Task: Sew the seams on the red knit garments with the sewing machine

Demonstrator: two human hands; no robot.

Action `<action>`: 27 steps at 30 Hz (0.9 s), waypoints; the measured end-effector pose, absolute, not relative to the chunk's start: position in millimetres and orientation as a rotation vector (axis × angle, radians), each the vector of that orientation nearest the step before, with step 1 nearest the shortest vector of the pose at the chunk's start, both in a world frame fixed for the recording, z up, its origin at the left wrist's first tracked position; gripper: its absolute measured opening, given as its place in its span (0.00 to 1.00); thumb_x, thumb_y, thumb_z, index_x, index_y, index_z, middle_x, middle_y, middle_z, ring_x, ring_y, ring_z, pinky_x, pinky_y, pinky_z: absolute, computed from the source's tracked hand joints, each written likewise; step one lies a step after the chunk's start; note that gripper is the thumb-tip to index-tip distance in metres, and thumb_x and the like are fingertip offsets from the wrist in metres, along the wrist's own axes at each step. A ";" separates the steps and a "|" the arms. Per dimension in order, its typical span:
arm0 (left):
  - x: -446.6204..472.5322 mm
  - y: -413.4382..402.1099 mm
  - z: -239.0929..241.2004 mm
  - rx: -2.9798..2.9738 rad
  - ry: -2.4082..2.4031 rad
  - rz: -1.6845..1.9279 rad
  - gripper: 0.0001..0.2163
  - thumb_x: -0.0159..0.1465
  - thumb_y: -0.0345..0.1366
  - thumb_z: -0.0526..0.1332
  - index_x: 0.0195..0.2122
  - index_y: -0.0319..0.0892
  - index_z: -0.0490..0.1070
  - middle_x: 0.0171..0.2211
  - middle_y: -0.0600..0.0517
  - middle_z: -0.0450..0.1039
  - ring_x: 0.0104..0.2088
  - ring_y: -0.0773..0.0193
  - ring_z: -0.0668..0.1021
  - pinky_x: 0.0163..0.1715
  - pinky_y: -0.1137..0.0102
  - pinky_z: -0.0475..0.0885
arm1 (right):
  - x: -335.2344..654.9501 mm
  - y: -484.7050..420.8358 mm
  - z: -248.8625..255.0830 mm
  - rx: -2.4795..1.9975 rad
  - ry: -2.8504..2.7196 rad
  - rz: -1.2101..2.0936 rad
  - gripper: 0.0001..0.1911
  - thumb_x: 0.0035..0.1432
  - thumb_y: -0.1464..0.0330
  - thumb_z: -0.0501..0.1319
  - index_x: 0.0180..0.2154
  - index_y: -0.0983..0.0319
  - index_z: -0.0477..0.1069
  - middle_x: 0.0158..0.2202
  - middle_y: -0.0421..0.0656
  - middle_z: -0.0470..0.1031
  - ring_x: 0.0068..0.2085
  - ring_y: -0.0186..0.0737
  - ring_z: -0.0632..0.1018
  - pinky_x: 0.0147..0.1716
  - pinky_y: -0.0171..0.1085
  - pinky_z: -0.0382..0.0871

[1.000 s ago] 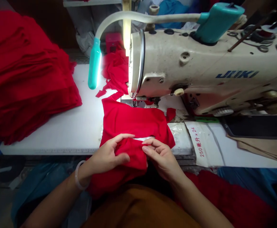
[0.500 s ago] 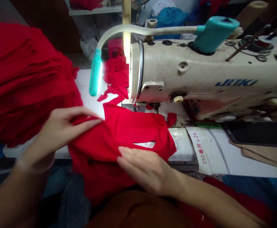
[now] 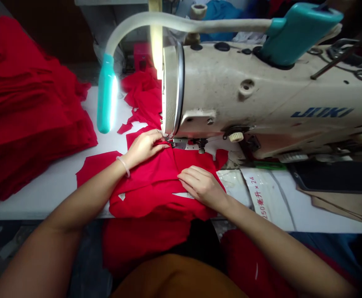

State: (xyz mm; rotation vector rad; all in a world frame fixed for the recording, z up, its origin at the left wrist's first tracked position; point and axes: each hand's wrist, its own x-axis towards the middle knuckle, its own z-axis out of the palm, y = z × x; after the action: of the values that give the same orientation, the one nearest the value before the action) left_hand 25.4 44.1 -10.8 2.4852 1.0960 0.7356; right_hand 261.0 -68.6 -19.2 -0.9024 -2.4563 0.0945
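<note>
Under the left hand (image 3: 143, 148) and the right hand (image 3: 201, 186) lies one piece of red cloth (image 3: 149, 203), flat on the worktop (image 3: 44, 209), with two small pale gaps showing through it. The left hand reaches forward, fingers pressed together on the cloth, their tips just beside the one presser foot (image 3: 177, 142) (whether they pinch anything, I cannot tell). One bangle (image 3: 124, 166) circles that wrist. The right hand rests nearer the body, palm down, fingers lying close together and flat on the cloth, its arm angled in from the side. Ahead of both hands stands one sewing machine (image 3: 245, 91), with one teal lamp (image 3: 106, 93) left of it. Farther left of the left hand sits one large stack of red fabric (image 3: 22, 116); right of the right hand lies one printed white bag (image 3: 263, 198).
</note>
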 end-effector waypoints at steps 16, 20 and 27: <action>22.7 34.2 -4.3 2.649 1.202 0.769 0.11 0.67 0.42 0.62 0.41 0.38 0.75 0.42 0.42 0.74 0.43 0.55 0.75 0.42 0.64 0.70 | 259.8 -68.0 -19.4 -0.901 -2.462 0.106 0.11 0.67 0.72 0.55 0.41 0.65 0.76 0.36 0.47 0.75 0.37 0.37 0.72 0.38 0.36 0.68; 28.6 -15.6 0.7 2.670 0.988 0.743 0.10 0.70 0.36 0.57 0.48 0.38 0.73 0.48 0.41 0.73 0.50 0.55 0.74 0.49 0.61 0.71 | 265.7 -67.3 -21.2 -0.881 -2.433 0.289 0.11 0.67 0.71 0.56 0.44 0.64 0.76 0.38 0.47 0.74 0.39 0.38 0.72 0.40 0.37 0.70; 19.8 -58.2 -11.8 2.602 0.858 0.710 0.09 0.70 0.33 0.58 0.47 0.41 0.76 0.44 0.45 0.75 0.47 0.59 0.76 0.47 0.63 0.71 | 268.1 -65.4 -21.8 -0.874 -2.306 0.502 0.09 0.65 0.72 0.57 0.43 0.64 0.75 0.40 0.47 0.75 0.42 0.38 0.74 0.42 0.38 0.72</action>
State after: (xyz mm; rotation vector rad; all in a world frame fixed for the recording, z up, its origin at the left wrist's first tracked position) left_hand 19.8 -58.2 -11.8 2.6024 0.8576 0.7095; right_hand 268.1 -65.4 -21.8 -0.8737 -2.3060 0.5017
